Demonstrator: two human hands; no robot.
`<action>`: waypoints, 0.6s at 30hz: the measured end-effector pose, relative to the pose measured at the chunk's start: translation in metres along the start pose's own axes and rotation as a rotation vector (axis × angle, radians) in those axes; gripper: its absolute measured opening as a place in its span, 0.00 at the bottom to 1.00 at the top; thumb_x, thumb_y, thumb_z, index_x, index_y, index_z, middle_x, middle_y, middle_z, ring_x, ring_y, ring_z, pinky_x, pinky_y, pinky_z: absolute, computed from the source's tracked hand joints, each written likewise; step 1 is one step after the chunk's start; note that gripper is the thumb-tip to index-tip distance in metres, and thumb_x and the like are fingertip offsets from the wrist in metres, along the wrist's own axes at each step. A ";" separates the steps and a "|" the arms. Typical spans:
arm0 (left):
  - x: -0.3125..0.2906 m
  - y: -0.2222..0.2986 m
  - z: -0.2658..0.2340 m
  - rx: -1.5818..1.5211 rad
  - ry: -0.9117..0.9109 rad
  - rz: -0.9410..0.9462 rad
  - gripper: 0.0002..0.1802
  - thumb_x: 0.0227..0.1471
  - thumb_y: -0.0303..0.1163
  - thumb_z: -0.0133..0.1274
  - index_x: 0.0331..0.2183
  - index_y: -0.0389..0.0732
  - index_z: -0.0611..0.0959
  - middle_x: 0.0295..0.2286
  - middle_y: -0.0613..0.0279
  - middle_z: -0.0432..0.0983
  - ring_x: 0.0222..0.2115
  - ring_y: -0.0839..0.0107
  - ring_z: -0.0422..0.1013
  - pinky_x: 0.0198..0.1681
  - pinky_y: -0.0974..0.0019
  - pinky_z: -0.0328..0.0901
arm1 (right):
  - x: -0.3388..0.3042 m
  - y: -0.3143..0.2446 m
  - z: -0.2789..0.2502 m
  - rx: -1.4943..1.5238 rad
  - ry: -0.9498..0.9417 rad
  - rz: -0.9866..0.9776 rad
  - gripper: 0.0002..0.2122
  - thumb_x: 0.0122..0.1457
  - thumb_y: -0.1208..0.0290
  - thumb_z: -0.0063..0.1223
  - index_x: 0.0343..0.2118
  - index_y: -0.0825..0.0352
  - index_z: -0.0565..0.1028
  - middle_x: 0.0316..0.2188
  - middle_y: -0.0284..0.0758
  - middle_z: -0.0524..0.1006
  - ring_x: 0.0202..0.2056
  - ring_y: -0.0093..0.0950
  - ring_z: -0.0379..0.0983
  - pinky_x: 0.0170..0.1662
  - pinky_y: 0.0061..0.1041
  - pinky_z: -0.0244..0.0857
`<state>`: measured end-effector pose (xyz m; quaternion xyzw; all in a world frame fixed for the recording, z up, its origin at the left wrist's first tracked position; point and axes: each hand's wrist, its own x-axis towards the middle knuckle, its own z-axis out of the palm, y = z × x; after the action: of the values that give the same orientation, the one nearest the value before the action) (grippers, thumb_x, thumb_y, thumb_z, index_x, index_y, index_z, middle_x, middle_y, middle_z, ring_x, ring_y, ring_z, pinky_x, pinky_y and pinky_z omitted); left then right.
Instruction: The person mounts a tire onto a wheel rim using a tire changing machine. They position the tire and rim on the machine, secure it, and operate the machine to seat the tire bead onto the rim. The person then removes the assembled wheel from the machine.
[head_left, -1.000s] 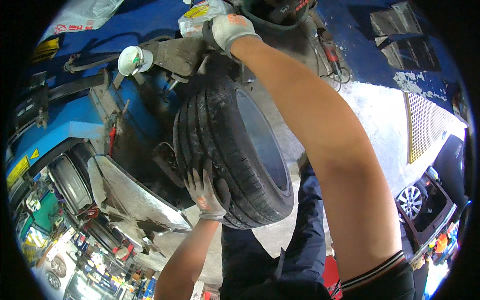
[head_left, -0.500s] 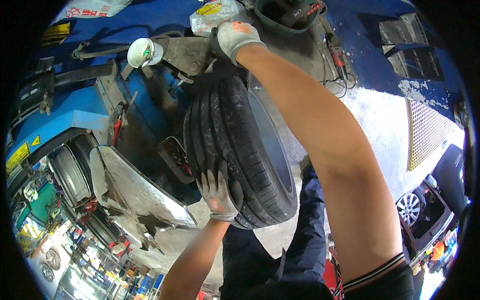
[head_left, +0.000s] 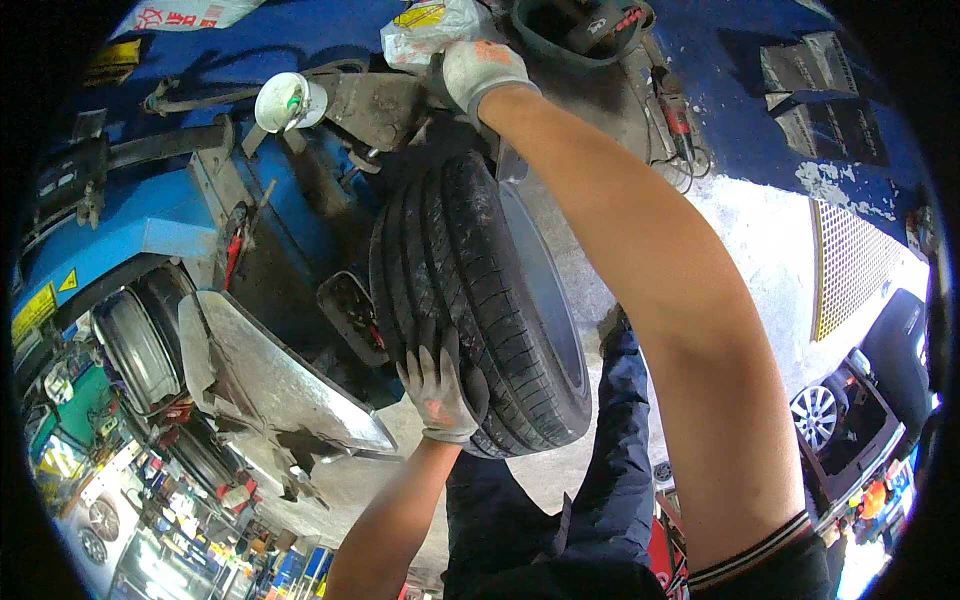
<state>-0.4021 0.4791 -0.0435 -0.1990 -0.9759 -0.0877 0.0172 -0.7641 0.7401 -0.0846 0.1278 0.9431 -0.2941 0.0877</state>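
A black car tyre [head_left: 470, 300] stands upright on its tread in front of me, its rim face turned right. My left hand [head_left: 437, 390], in a grey glove with a reddish palm, is pressed against the near lower tread, fingers spread. My right hand [head_left: 482, 70], also gloved, grips the far top of the tyre, my bare forearm stretched over it. The tyre leans close to a blue tyre machine [head_left: 150, 220].
The machine's round metal plate [head_left: 270, 380] and a black pedal-like part [head_left: 352, 315] sit left of the tyre. A white tub [head_left: 285, 100] rests on the machine. A plastic bag [head_left: 425, 25], tools and cables [head_left: 675, 120] lie beyond. A parked car's wheel [head_left: 815, 415] shows at right.
The tyre has shifted right and nearer to me, both hands staying on it. My left hand slid slightly lower on the tread.
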 end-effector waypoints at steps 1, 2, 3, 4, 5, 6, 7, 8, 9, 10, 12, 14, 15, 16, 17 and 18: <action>-0.001 -0.002 0.001 -0.002 0.009 0.002 0.37 0.60 0.51 0.47 0.61 0.33 0.73 0.62 0.34 0.64 0.59 0.28 0.61 0.63 0.29 0.53 | -0.002 0.002 0.000 0.063 -0.007 0.045 0.17 0.63 0.64 0.47 0.49 0.63 0.84 0.52 0.46 0.82 0.52 0.45 0.80 0.55 0.39 0.74; -0.002 -0.002 0.001 -0.006 0.014 0.004 0.37 0.60 0.50 0.47 0.61 0.32 0.73 0.62 0.34 0.64 0.59 0.28 0.62 0.63 0.29 0.53 | -0.004 0.005 0.000 0.024 -0.011 0.025 0.17 0.63 0.65 0.48 0.49 0.63 0.84 0.52 0.46 0.82 0.52 0.45 0.80 0.55 0.40 0.73; -0.003 -0.004 0.000 -0.036 0.013 0.015 0.37 0.60 0.50 0.47 0.61 0.32 0.73 0.62 0.34 0.64 0.59 0.27 0.61 0.63 0.29 0.53 | -0.007 0.008 0.000 -0.013 -0.048 0.009 0.17 0.62 0.65 0.48 0.49 0.63 0.83 0.51 0.46 0.82 0.53 0.44 0.80 0.55 0.40 0.73; -0.004 -0.004 0.000 -0.019 -0.021 0.004 0.37 0.60 0.50 0.47 0.61 0.32 0.73 0.62 0.34 0.65 0.59 0.27 0.61 0.63 0.29 0.53 | -0.010 0.012 -0.001 -0.061 -0.096 0.030 0.17 0.62 0.65 0.49 0.49 0.63 0.83 0.51 0.46 0.82 0.53 0.44 0.80 0.55 0.40 0.73; -0.004 -0.006 0.000 -0.022 -0.010 0.000 0.37 0.61 0.50 0.46 0.61 0.32 0.73 0.61 0.34 0.65 0.59 0.27 0.61 0.63 0.29 0.53 | -0.013 0.015 -0.001 -0.055 -0.090 -0.025 0.17 0.62 0.65 0.49 0.49 0.64 0.83 0.51 0.46 0.82 0.53 0.43 0.80 0.55 0.40 0.73; -0.005 -0.006 0.000 -0.029 -0.002 -0.012 0.37 0.61 0.50 0.45 0.61 0.32 0.73 0.61 0.34 0.65 0.59 0.27 0.62 0.63 0.28 0.53 | -0.015 0.017 0.000 -0.061 -0.106 -0.042 0.17 0.62 0.66 0.49 0.50 0.64 0.83 0.51 0.46 0.82 0.53 0.43 0.80 0.55 0.40 0.73; -0.006 -0.007 0.000 -0.009 0.026 0.011 0.37 0.62 0.52 0.44 0.62 0.32 0.73 0.61 0.34 0.66 0.59 0.26 0.62 0.63 0.28 0.54 | -0.017 0.020 0.001 -0.062 -0.096 -0.079 0.17 0.62 0.66 0.49 0.50 0.64 0.83 0.51 0.45 0.82 0.53 0.42 0.79 0.56 0.40 0.73; -0.006 -0.008 0.000 -0.008 0.011 0.013 0.38 0.63 0.52 0.44 0.62 0.32 0.72 0.61 0.34 0.66 0.59 0.25 0.62 0.63 0.28 0.54 | -0.018 0.021 0.003 -0.028 -0.052 -0.067 0.18 0.63 0.60 0.47 0.47 0.64 0.84 0.48 0.46 0.83 0.51 0.44 0.80 0.55 0.40 0.73; -0.006 -0.008 0.000 -0.009 0.006 0.021 0.38 0.63 0.52 0.43 0.62 0.32 0.72 0.60 0.33 0.66 0.59 0.25 0.62 0.62 0.28 0.54 | -0.019 0.022 0.005 0.012 0.015 -0.077 0.21 0.63 0.55 0.45 0.44 0.64 0.85 0.45 0.46 0.83 0.49 0.45 0.81 0.53 0.41 0.73; -0.007 -0.009 -0.001 -0.018 -0.002 0.006 0.38 0.63 0.53 0.43 0.62 0.32 0.72 0.60 0.33 0.66 0.59 0.25 0.62 0.62 0.28 0.55 | -0.019 0.023 0.008 0.054 0.082 -0.087 0.24 0.64 0.49 0.44 0.41 0.64 0.86 0.42 0.47 0.84 0.47 0.47 0.81 0.52 0.41 0.74; -0.007 -0.011 0.000 -0.013 0.005 0.005 0.38 0.62 0.54 0.45 0.62 0.34 0.73 0.62 0.36 0.66 0.59 0.25 0.63 0.62 0.26 0.55 | -0.019 0.023 0.014 0.079 0.123 -0.069 0.24 0.65 0.49 0.41 0.39 0.63 0.86 0.41 0.46 0.84 0.45 0.46 0.81 0.52 0.42 0.73; -0.007 -0.012 -0.001 -0.026 -0.010 -0.005 0.38 0.63 0.54 0.43 0.62 0.34 0.73 0.62 0.36 0.66 0.58 0.25 0.63 0.62 0.27 0.55 | -0.020 0.023 0.017 0.155 0.069 -0.002 0.23 0.65 0.50 0.42 0.38 0.62 0.86 0.39 0.46 0.84 0.44 0.45 0.81 0.51 0.41 0.74; -0.006 -0.012 -0.002 -0.024 -0.016 0.006 0.38 0.63 0.54 0.43 0.61 0.34 0.73 0.62 0.36 0.67 0.58 0.25 0.63 0.62 0.27 0.55 | -0.021 0.023 0.017 0.071 0.063 -0.026 0.23 0.65 0.51 0.42 0.37 0.62 0.86 0.39 0.45 0.84 0.43 0.45 0.81 0.50 0.41 0.74; -0.006 -0.012 -0.004 -0.023 -0.021 0.016 0.38 0.63 0.54 0.42 0.61 0.34 0.73 0.61 0.35 0.67 0.58 0.24 0.63 0.62 0.27 0.55 | -0.023 0.023 0.017 0.069 0.089 -0.083 0.22 0.65 0.51 0.43 0.37 0.62 0.86 0.39 0.44 0.84 0.43 0.45 0.82 0.50 0.41 0.74; -0.005 -0.011 -0.005 -0.028 -0.019 0.020 0.38 0.63 0.54 0.42 0.61 0.33 0.74 0.61 0.35 0.67 0.58 0.24 0.63 0.62 0.27 0.56 | -0.025 0.024 0.016 0.063 0.088 -0.091 0.21 0.65 0.52 0.44 0.37 0.61 0.86 0.39 0.44 0.85 0.44 0.44 0.82 0.50 0.40 0.74; -0.004 -0.011 -0.007 -0.016 -0.027 0.019 0.38 0.64 0.54 0.41 0.62 0.34 0.72 0.61 0.36 0.67 0.58 0.26 0.63 0.62 0.28 0.55 | -0.027 0.024 0.015 0.057 0.086 -0.100 0.20 0.65 0.52 0.45 0.37 0.61 0.86 0.39 0.43 0.85 0.44 0.43 0.82 0.50 0.39 0.75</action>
<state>-0.4026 0.4667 -0.0384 -0.2095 -0.9734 -0.0928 0.0032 -0.7303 0.7449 -0.1031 0.0955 0.9425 -0.3191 0.0287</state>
